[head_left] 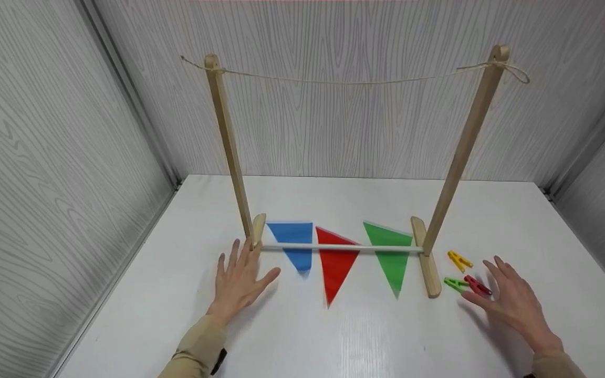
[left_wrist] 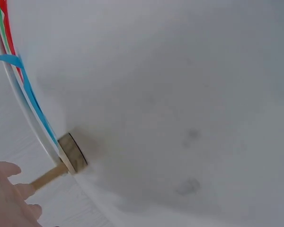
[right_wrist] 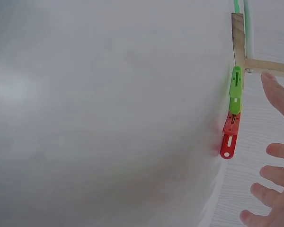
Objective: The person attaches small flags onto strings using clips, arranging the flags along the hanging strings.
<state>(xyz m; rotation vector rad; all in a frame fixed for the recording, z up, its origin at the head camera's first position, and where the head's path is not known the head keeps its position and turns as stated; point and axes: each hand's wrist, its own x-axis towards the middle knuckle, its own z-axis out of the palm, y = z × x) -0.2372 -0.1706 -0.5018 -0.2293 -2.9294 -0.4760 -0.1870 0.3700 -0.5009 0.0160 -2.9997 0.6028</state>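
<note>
My left hand (head_left: 238,283) hovers with spread fingers before the stand's left foot, its fingertips overlapping the post's base in the head view; whether they touch I cannot tell. My right hand (head_left: 515,302), thumb apart from relaxed fingers, is beside three clothespins: yellow (head_left: 459,260), green (head_left: 456,284) and red (head_left: 477,285). Neither hand holds anything. Between the stand's feet lie three triangular pennants, blue (head_left: 297,257), red (head_left: 338,268) and green (head_left: 393,262), under the white crossbar (head_left: 342,247). A string (head_left: 334,82) spans the post tops. In the right wrist view the green clothespin (right_wrist: 235,85) partly overlaps the red one (right_wrist: 228,142).
Two wooden posts, left (head_left: 230,147) and right (head_left: 465,147), rise from the feet, the right foot (head_left: 428,278) near the clothespins. Loose string ends (head_left: 519,74) hang at the right knot. White table (head_left: 334,346); grey wood-grain panels (head_left: 344,131) surround it.
</note>
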